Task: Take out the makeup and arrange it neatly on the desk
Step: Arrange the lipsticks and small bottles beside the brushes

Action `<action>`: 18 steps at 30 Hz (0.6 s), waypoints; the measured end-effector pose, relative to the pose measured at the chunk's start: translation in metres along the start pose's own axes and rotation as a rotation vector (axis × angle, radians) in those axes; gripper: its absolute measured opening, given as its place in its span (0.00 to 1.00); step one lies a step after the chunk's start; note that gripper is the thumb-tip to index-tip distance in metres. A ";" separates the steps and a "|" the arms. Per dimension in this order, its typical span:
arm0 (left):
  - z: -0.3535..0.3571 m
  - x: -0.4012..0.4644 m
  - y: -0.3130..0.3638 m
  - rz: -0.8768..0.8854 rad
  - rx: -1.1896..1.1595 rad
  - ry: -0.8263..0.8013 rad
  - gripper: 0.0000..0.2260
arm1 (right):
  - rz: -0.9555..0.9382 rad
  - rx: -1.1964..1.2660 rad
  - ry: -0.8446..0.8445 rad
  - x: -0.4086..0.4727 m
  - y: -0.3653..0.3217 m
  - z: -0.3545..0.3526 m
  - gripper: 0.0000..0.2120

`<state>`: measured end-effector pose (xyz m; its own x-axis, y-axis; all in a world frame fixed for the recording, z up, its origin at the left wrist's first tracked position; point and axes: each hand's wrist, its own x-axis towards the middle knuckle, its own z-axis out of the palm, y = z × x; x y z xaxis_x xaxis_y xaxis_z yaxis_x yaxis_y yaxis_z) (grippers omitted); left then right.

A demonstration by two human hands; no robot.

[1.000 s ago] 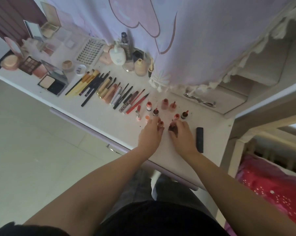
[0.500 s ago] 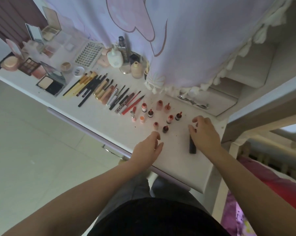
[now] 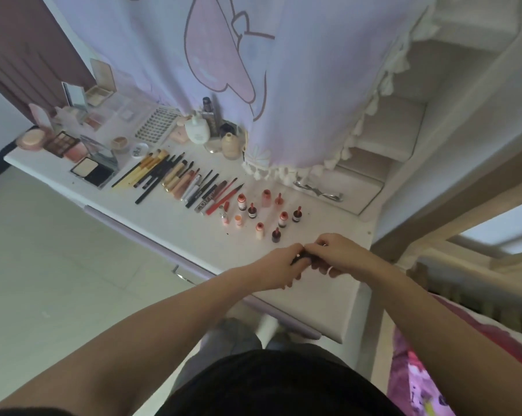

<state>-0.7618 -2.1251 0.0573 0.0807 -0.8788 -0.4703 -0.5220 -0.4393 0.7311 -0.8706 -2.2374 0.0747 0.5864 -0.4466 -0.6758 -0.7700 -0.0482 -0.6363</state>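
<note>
Black makeup tube point(image 3: 301, 257) pinched between left hand point(image 3: 279, 266) and right hand point(image 3: 338, 255) above desk point(image 3: 329, 307).

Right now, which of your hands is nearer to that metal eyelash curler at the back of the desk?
Right. The right hand lies below the eyelash curler, toward the desk's front; the left hand sits farther left, beside it.

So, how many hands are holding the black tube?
2: the left hand holds the black tube at its left end, the right hand covers its right end. Most of it is hidden.
</note>
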 end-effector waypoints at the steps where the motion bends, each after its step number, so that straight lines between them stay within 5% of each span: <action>1: -0.004 -0.004 0.002 0.024 0.037 -0.018 0.13 | -0.023 -0.014 -0.093 -0.004 -0.002 -0.006 0.12; 7: -0.020 -0.029 0.006 0.127 0.198 -0.081 0.14 | -0.243 -0.381 -0.372 -0.024 -0.017 -0.017 0.14; 18: -0.004 -0.043 -0.021 -0.047 -0.145 0.109 0.07 | -0.063 -0.098 -0.251 -0.014 0.027 -0.024 0.08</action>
<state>-0.7506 -2.0789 0.0638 0.1976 -0.8680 -0.4556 -0.3884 -0.4961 0.7765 -0.9058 -2.2539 0.0763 0.6684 -0.2051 -0.7150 -0.7436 -0.1604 -0.6491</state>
